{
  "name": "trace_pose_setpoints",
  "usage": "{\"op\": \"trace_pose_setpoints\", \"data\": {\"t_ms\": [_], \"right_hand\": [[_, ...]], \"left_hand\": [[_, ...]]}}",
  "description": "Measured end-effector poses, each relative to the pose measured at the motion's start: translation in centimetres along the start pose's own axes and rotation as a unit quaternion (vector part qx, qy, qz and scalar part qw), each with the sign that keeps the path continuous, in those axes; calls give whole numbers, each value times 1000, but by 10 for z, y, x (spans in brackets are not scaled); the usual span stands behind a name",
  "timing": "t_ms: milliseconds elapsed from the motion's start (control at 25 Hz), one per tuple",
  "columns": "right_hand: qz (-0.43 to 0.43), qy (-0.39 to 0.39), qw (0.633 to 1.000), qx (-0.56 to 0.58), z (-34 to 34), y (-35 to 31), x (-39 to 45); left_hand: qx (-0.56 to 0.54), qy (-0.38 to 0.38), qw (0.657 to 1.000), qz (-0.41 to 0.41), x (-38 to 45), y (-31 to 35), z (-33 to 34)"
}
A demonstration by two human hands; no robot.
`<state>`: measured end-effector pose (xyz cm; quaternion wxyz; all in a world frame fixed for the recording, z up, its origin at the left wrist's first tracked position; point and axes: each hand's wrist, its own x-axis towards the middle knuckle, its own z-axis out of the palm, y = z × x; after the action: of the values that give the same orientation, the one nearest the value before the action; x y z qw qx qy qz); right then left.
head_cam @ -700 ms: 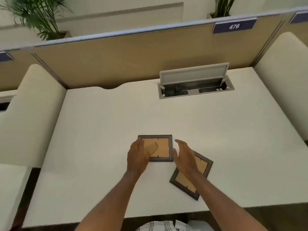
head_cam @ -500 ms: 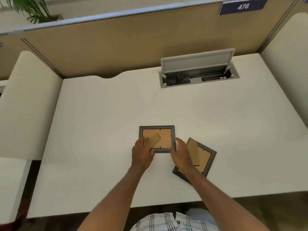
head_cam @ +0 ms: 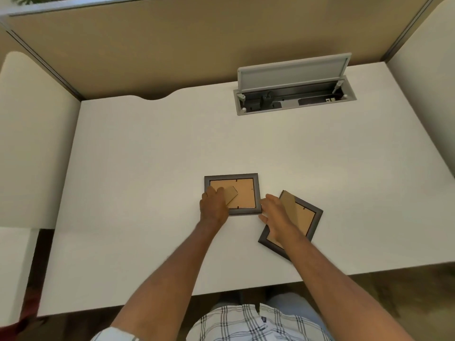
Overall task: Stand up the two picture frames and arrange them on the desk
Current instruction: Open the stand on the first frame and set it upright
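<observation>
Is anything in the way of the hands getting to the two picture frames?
No. The left hand already rests on the squared-up frame, near its cardboard stand. The right hand lies over the tilted frame. The desk beyond both frames looks bare up to the open cable box.

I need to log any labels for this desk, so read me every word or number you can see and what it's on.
No readable text in this view.
Small tag on the plaid shirt: too small to read.
Backs of the two picture frames: no print visible.
Open cable box: no legible markings.
</observation>
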<state>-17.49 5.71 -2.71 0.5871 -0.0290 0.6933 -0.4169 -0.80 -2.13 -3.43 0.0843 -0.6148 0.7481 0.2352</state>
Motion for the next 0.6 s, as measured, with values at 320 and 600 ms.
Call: {"op": "trace_pose_setpoints", "data": {"t_ms": [320,600], "right_hand": [[-37,-56,996,56,-19,-25,-1],[-150,-206,953,-162,25,-44,-25]], "left_hand": [[-197,-181,961,68,12,-37,-64],[-332,-312,887,80,0,-60,-72]]}}
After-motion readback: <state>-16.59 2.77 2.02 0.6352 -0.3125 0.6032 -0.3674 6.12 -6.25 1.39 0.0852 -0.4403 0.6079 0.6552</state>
